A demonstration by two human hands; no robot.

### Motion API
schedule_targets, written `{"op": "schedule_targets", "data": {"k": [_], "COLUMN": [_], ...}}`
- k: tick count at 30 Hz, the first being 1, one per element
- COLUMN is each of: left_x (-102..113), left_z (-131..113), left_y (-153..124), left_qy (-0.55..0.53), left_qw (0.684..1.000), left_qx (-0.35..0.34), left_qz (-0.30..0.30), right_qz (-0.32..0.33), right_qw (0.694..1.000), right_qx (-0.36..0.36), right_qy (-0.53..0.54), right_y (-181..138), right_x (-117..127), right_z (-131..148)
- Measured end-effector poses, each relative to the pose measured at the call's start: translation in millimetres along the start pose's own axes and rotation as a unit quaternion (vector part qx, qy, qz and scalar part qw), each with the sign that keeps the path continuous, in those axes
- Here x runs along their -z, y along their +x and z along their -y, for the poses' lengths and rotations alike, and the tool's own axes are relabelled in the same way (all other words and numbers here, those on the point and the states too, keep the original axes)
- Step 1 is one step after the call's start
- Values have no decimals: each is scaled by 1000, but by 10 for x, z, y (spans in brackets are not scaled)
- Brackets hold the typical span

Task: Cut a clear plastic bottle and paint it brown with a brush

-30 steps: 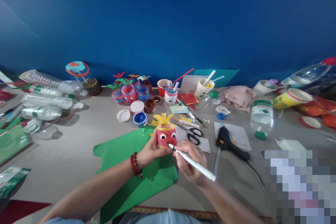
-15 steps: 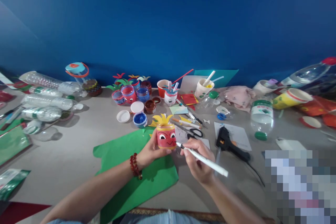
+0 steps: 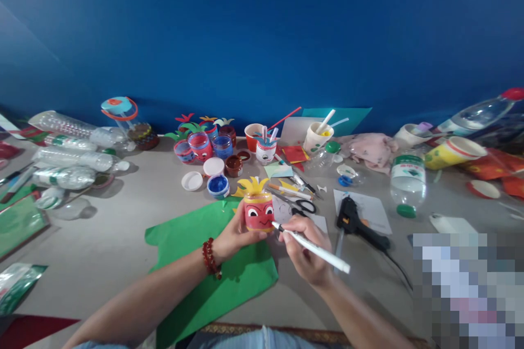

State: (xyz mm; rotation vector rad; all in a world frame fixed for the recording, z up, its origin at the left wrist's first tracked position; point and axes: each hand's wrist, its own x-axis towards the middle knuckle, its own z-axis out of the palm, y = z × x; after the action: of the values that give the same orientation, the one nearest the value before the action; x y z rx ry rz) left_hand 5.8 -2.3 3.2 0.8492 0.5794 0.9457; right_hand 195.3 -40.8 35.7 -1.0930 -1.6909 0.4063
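Two hands are tending the red face-pot point(image 3: 258, 212) over the green sheet point(image 3: 192, 253): the left hand point(image 3: 235, 234) is clasping it in its grip, the right hand point(image 3: 305, 251) is pinching a white marker point(image 3: 313, 248) (face seemingly nearly done).

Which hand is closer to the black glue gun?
Right. The right hand, holding the white pen, sits just beside the black glue gun. The left hand is farther off, wrapped around the red face cup.

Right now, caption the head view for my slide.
Left hand holds a red face jar over green paper; right hand holds a white marker, tip by it.
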Motion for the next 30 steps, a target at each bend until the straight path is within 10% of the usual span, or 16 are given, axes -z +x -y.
{"op": "schedule_targets", "data": {"k": [30], "left_x": [-45], "left_z": [-12], "left_y": [3], "left_qy": [-34], "left_qw": [999], "left_qx": [-7], "left_qz": [-18], "right_qz": [-5], "right_qw": [1000], "right_qx": [15], "right_qy": [3], "right_y": [-4], "right_x": [26], "right_z": [55]}}
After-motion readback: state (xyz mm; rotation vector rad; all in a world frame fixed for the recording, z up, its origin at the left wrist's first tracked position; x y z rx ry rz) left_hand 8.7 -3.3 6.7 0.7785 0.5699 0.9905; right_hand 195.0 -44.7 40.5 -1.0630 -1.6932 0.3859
